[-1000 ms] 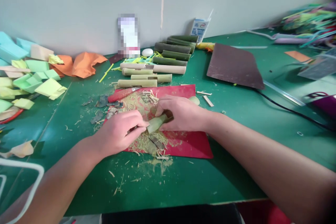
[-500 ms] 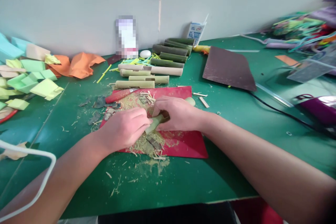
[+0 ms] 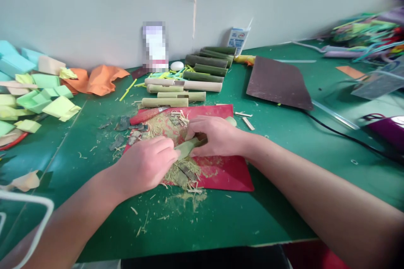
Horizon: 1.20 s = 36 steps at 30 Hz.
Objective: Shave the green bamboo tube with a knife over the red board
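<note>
A short pale green bamboo tube (image 3: 187,148) with an opening cut in its side lies slanted above the red mat (image 3: 232,174). My right hand (image 3: 213,136) is wrapped round its right part, thumb below and fingers above. At the lower left end, my left hand (image 3: 153,162) is closed with its fingertips against the tube; whatever is in those fingers is hidden. Fine shavings (image 3: 172,172) and dark scraps (image 3: 187,171) cover the mat under both hands. A red-handled knife (image 3: 147,115) rests on the mat's upper left edge.
Behind the mat lie peeled bamboo tubes (image 3: 181,96) and dark green ones (image 3: 208,61). A phone (image 3: 156,48) and a milk carton (image 3: 237,40) lean on the wall. Folded papers (image 3: 47,88) crowd the left; a brown sheet (image 3: 277,82) lies right.
My left hand has slid a little down and left along the tube, showing more of its surface. My right hand keeps its hold. The whole view has shifted slightly.
</note>
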Motion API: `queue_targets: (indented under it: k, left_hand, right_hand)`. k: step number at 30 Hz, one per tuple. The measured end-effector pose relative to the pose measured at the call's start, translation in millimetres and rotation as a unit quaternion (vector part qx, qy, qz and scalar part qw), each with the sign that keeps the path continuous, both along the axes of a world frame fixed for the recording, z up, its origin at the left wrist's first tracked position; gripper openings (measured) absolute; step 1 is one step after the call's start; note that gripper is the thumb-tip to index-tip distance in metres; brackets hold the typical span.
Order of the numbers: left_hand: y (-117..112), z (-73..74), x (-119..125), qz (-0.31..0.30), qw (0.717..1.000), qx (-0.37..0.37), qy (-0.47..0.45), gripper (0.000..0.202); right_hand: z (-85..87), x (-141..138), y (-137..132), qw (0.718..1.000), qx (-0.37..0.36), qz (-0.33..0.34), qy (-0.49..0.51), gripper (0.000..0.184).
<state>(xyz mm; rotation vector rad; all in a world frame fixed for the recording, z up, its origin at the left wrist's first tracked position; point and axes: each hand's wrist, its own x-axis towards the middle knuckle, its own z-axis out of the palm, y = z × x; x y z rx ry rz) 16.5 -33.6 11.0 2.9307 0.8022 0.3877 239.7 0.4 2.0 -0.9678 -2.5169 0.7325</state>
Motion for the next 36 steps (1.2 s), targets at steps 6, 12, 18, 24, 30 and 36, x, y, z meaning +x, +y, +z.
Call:
queue_targets:
  k: [6, 12, 18, 24, 30, 36]
  left_hand:
    - [4, -0.8, 6, -0.006, 1.000, 0.017, -0.006, 0.022]
    - [1, -0.4, -7, 0.016, 0.998, -0.049, -0.031, 0.019]
    - [4, -10.5, -7, 0.176, 0.939, -0.197, -0.219, 0.013]
    - [5, -14.7, 3, 0.296, 0.721, -0.454, -0.431, 0.019]
    - [12, -10.3, 0, 0.281, 0.567, -0.555, -0.539, 0.017]
    - [17, -5.4, -1, 0.282, 0.423, -0.634, -0.583, 0.006]
  right_hand:
    - [-0.1, 0, 3, 1.000, 0.010, 0.003, -0.022, 0.021]
    - [0.2, 2, 1, 0.998, 0.048, 0.033, -0.027, 0.020]
    - [1.8, -2, -7, 0.995, 0.092, 0.017, -0.033, 0.032]
    - [0.1, -5, -9, 0.994, 0.096, 0.033, -0.034, 0.027]
    - [-5.6, -4, -7, 0.994, 0.105, 0.031, -0.025, 0.023]
    - [-4.9, -5, -8, 0.993, 0.116, 0.015, -0.033, 0.025]
